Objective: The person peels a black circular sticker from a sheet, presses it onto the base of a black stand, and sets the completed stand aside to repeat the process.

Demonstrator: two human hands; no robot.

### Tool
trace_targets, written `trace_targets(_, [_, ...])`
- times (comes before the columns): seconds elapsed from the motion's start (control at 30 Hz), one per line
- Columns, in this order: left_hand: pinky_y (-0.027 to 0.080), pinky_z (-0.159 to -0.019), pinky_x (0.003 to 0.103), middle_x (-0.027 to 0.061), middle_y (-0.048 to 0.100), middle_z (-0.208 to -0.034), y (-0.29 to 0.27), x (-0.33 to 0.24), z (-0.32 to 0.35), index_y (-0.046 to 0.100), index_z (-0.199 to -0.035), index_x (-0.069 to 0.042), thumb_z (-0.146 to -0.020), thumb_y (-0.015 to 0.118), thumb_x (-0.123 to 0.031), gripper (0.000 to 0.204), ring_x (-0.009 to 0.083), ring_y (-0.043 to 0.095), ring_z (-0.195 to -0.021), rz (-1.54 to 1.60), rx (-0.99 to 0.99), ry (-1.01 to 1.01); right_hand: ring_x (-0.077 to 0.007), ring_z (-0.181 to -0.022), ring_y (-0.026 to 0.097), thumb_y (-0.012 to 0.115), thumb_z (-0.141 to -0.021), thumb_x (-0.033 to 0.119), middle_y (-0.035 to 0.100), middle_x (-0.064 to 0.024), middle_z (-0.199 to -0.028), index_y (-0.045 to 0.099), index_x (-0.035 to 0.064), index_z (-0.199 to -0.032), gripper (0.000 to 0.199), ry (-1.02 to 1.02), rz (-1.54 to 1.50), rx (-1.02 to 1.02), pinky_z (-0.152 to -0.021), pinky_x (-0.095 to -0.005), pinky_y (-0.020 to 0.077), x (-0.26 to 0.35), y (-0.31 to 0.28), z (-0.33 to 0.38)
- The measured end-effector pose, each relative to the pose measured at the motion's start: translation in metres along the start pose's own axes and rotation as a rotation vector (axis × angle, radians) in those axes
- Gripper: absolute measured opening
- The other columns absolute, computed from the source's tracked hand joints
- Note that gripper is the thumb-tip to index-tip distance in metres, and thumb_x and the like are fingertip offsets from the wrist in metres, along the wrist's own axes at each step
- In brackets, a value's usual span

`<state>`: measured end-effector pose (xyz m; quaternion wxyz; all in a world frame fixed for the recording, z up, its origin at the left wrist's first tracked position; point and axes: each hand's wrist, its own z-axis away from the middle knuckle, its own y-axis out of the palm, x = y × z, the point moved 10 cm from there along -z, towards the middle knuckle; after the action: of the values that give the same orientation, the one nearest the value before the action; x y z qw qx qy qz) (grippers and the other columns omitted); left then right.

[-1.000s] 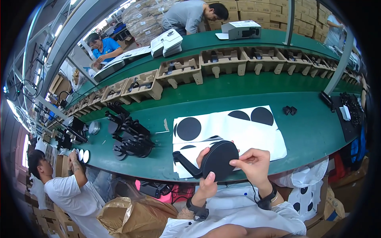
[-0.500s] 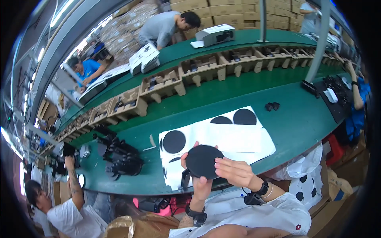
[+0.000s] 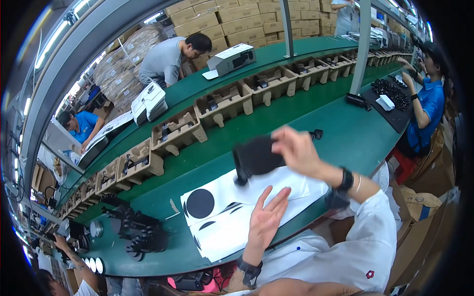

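My right hand is raised over the green table and holds a black round pad with a short strap, blurred by motion. Below it my left hand hovers flat with fingers apart, holding nothing, above white backing sheets. The sheets carry one black round pad and dark crescent-shaped leftovers.
A heap of black parts lies at the left of the table. Cardboard trays run along the green conveyor behind. Other people work at the far side, at the right end and at the lower left. Stacked cartons fill the back.
My right hand has lifted the black pad up and away from my left hand, which has let go and now hangs open. The view has swung to the left.
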<state>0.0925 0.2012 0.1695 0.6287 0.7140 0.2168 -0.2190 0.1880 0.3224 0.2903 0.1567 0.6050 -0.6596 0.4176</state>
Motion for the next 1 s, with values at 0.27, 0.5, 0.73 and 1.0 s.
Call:
trace_targets(0.27, [0.032,-0.104,0.038,0.0187,0.048,-0.129,-0.091,-0.276,0.167,0.033,-0.131,0.002,-0.083,0.053,-0.009,0.053,0.0287,0.047,-0.119,-1.416,-1.228,1.015,-0.0375,-0.086,0.06,0.06,-0.077,0.004,0.063,-0.0221,-0.085,0.065,-0.0005,-0.094,0.018,-0.051,0.811,-0.281,-0.073,-0.0424,0.0494,-0.207,-0.128,-0.225])
trace_targets(0.5, [0.037,-0.097,0.035,0.0151,0.049,-0.124,-0.265,-0.404,0.221,0.035,-0.133,-0.001,-0.076,0.058,-0.001,0.061,0.0272,0.048,-0.115,-1.536,-1.055,0.539,-0.0363,-0.092,0.059,0.061,-0.079,0.007,0.063,-0.0229,-0.089,0.066,0.0003,-0.093,0.017,0.287,1.07,-0.191,-0.079,-0.0438,0.0481,-0.331,-0.139,-0.3])
trace_targets(0.73, [0.038,-0.098,0.039,0.0168,0.044,-0.13,-0.344,-0.404,0.166,0.029,-0.138,-0.003,-0.071,0.066,-0.002,0.076,0.0311,0.046,-0.116,-2.131,-0.587,-0.324,-0.0392,-0.101,0.056,0.06,-0.083,0.032,0.062,-0.0252,-0.099,0.068,-0.001,-0.084,0.034,0.371,1.164,0.183,-0.086,-0.0452,0.0462,-0.411,-0.097,-0.308])
trace_targets(1.0, [0.04,-0.094,0.036,0.0146,0.047,-0.126,-0.368,-0.408,0.165,0.035,-0.134,0.001,-0.08,0.065,-0.012,0.063,0.0255,0.047,-0.111,-2.146,-0.472,-0.153,-0.0407,-0.133,0.024,0.06,-0.083,0.045,0.037,-0.0239,-0.137,0.05,0.0013,-0.126,0.062,0.349,1.269,0.092,-0.106,-0.0505,0.024,-0.35,-0.086,-0.218])
